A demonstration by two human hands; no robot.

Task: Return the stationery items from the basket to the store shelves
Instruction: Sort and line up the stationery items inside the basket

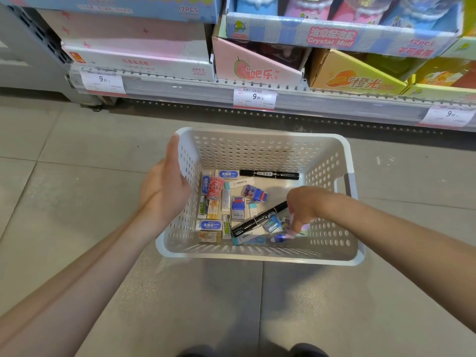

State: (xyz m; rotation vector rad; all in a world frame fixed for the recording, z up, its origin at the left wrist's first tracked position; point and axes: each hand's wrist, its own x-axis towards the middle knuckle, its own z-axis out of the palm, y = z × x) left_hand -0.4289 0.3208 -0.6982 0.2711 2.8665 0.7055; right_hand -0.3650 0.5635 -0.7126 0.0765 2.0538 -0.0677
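Note:
A white perforated basket (257, 140) sits on the tiled floor in front of the shelves. Inside lie two black markers, one at the back (269, 174) and one slanted in the middle (257, 219), plus several erasers (210, 224) and small packaged items. My left hand (164, 186) lies flat against the outside of the basket's left wall, fingers straight. My right hand (304, 210) reaches down into the basket's right side, and its fingertips pinch a small blue item (283, 237) near the bottom; the grip is blurred.
The bottom store shelf (283, 99) runs across the top with price tags reading 9.90. On it stand display boxes: pink and white (139, 60), a guava-print box (257, 65), orange boxes (355, 76), and a Crystal Mud tray (334, 34).

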